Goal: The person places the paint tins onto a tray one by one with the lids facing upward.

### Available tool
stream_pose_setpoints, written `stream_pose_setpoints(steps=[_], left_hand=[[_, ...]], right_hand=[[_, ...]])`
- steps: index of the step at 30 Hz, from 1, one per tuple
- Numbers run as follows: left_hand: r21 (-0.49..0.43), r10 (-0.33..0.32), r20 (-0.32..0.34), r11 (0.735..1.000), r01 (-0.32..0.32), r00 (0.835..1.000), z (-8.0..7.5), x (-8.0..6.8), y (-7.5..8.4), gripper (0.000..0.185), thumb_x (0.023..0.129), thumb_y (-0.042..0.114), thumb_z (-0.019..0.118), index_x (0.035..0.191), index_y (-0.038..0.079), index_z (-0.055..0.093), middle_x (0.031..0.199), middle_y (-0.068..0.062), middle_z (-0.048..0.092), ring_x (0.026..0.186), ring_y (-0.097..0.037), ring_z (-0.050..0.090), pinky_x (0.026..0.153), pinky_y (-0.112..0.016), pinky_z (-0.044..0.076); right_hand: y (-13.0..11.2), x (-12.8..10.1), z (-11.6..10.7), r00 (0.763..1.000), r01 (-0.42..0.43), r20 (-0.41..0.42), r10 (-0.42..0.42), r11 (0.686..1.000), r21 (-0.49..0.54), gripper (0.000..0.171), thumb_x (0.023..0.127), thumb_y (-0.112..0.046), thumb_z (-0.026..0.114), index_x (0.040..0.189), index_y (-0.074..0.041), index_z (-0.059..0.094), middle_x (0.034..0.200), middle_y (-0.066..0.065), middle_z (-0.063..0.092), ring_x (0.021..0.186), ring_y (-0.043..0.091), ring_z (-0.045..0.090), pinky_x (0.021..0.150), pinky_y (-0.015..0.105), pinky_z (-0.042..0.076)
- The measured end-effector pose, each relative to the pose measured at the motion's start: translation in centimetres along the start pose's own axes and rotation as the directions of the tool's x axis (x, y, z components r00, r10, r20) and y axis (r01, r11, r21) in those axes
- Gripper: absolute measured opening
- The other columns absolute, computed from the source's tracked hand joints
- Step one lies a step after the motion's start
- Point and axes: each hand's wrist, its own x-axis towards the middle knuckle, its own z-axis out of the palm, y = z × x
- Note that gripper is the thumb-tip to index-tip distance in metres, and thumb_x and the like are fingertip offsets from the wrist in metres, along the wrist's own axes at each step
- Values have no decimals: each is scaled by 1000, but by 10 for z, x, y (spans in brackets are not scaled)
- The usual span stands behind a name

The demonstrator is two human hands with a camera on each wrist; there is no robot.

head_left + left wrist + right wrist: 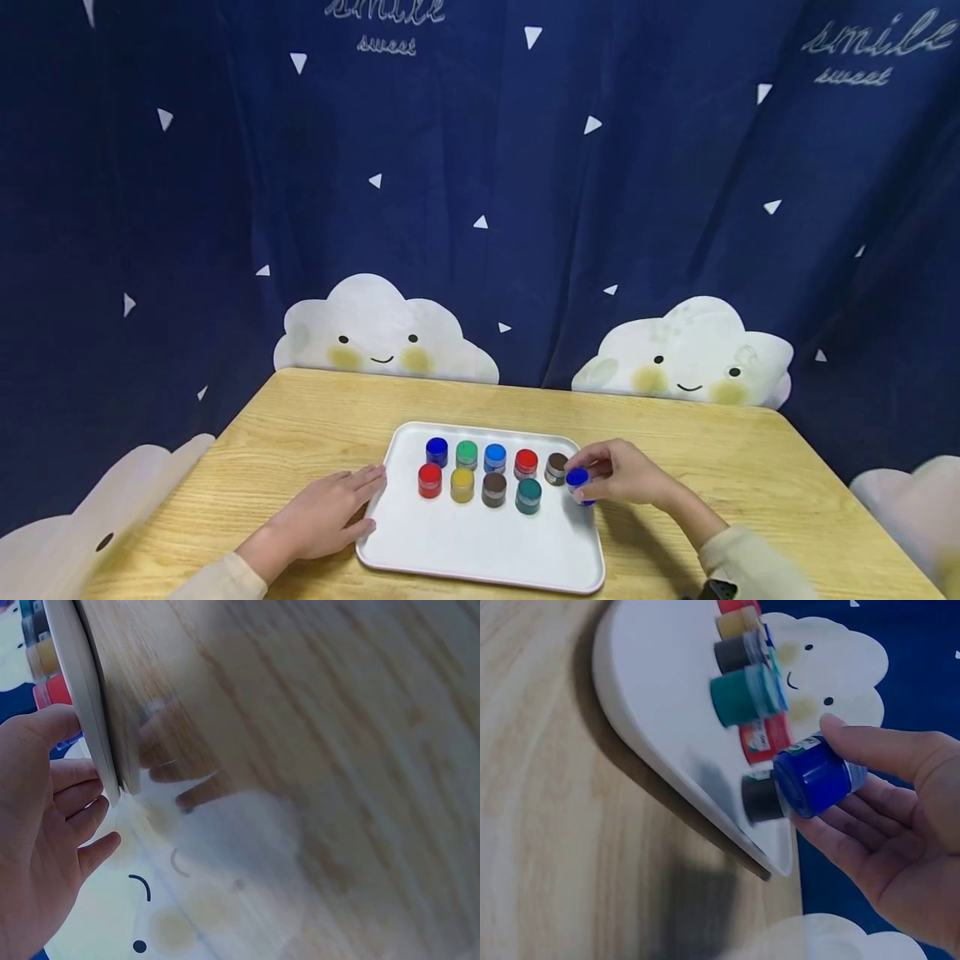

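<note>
My right hand [624, 475] pinches a dark blue paint jar [810, 776] between thumb and fingers at the right side of the white tray [480, 550]. Beside it on the tray is a brown-lidded jar [557, 468], ending the back row. My left hand [330, 510] rests with fairly straight fingers at the tray's left edge; the left wrist view shows its fingers against the rim. Two rows of small paint jars stand on the tray, among them a red jar [430, 481], a yellow jar [462, 484] and a dark green jar [528, 495].
The tray lies on a light wooden table [720, 467]. Behind the table hangs a dark blue curtain [450, 167] printed with white triangles and smiling clouds. A dark wristband [716, 590] shows at the right sleeve.
</note>
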Motion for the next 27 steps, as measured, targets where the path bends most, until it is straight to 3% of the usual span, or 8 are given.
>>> stream_pose_setpoints(steps=[11,20,27], left_hand=[[-14,-15,25,1000,16,1000,-1,2,0,57,91,35,61,137,3,52,142,-14,54,129,-28,54,103,-49,48],[-4,-4,1,1000,4,1000,-1,2,-1,56,91,35,61,136,3,53,141,-14,54,127,-28,55,102,-48,49],[-17,-12,19,1000,12,1000,-1,2,-1,56,92,36,60,137,3,52,142,-13,54,129,-28,54,103,-49,48]], right_hand=[[4,9,25,995,3,-96,2,999,43,36,76,-10,79,105,7,67,101,20,71,82,-2,63,73,13,55],[7,11,36,985,-49,-164,55,998,36,37,71,-10,83,102,4,69,97,15,70,75,-1,57,67,13,53],[10,10,44,972,-72,-223,78,997,35,40,68,-8,85,102,4,70,101,18,72,84,6,66,76,21,59]])
